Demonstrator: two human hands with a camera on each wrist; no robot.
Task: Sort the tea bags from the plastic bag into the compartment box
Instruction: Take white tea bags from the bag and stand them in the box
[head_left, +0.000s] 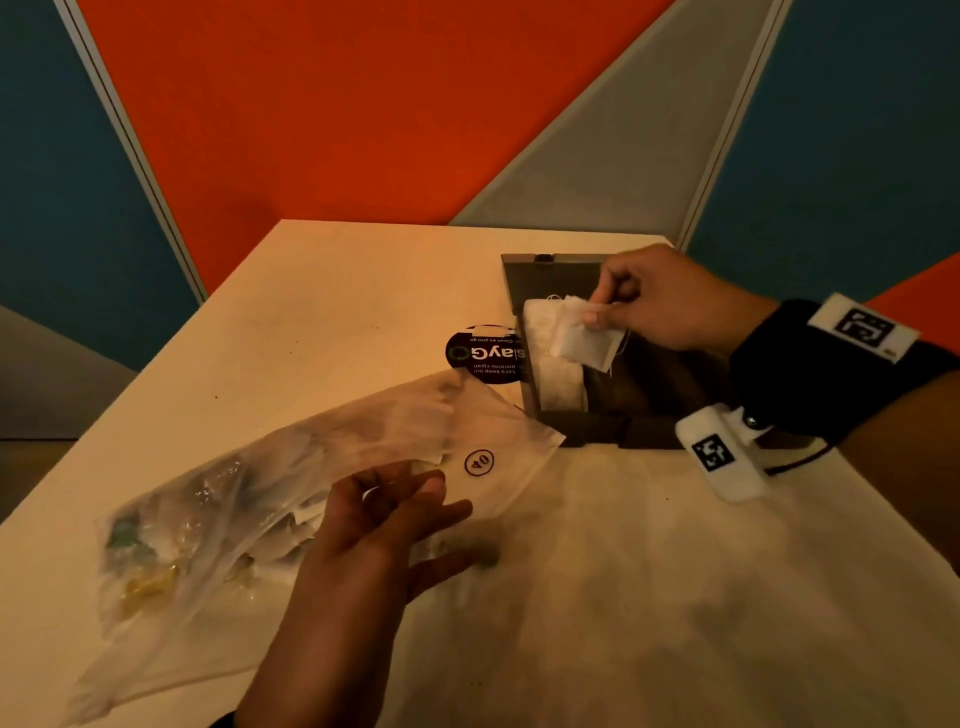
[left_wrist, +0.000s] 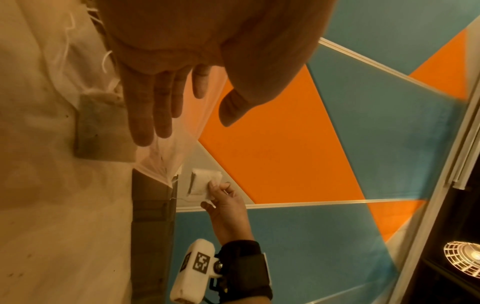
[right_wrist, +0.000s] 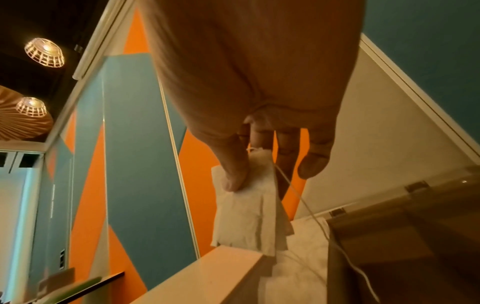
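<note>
Tea bag (head_left: 582, 340): judged very light, soft, tearable paper; best pinched at a top corner, string left trailing. White, flat, folded rectangle with thin string. Right hand (head_left: 670, 301) pinches it by thumb and fingers above the compartment box (head_left: 597, 436), over white bags stacked in its left slot. Left hand (head_left: 384, 525), fingers relaxed and spread, rests on the plastic bag (head_left: 291, 483) lying on the worktop (head_left: 322, 301).

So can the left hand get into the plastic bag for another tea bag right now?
Probably yes. The left hand is open and holds nothing, resting on the plastic bag near its mouth. The right hand is off at the box, pinching a tea bag.
</note>
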